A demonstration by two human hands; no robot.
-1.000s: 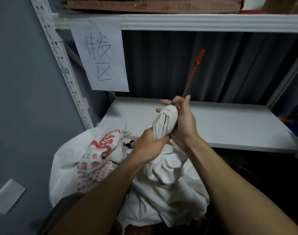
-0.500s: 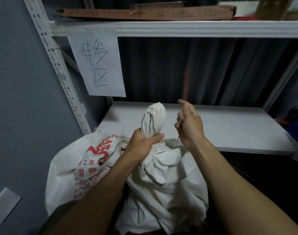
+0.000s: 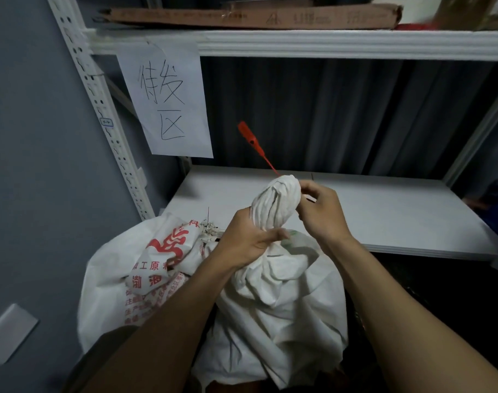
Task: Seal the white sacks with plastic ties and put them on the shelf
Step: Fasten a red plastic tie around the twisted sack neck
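Note:
A plain white sack [image 3: 282,302] stands in front of me, its mouth gathered into a twisted neck. My left hand [image 3: 246,241] grips that neck from the left, just below the bunched top. My right hand [image 3: 323,212] sits against the right side of the bunched top, fingers pinched on a red plastic tie [image 3: 255,144]. The tie's flat tag end sticks up and to the left behind the sack top; its middle is hidden by the cloth. A second white sack [image 3: 146,268] with red print lies to the left, tied shut with string.
A white shelf board [image 3: 384,211] lies just behind the sacks, under an upper shelf [image 3: 327,43] carrying a flat cardboard box [image 3: 250,17]. A handwritten paper sign [image 3: 168,103] hangs at the left by the perforated upright [image 3: 100,109]. A grey wall is on the left.
The red tie now passes behind the sack's top, its tag end pointing up-left instead of up-right. My right hand has shifted back against the bunched top. My left hand keeps its grip.

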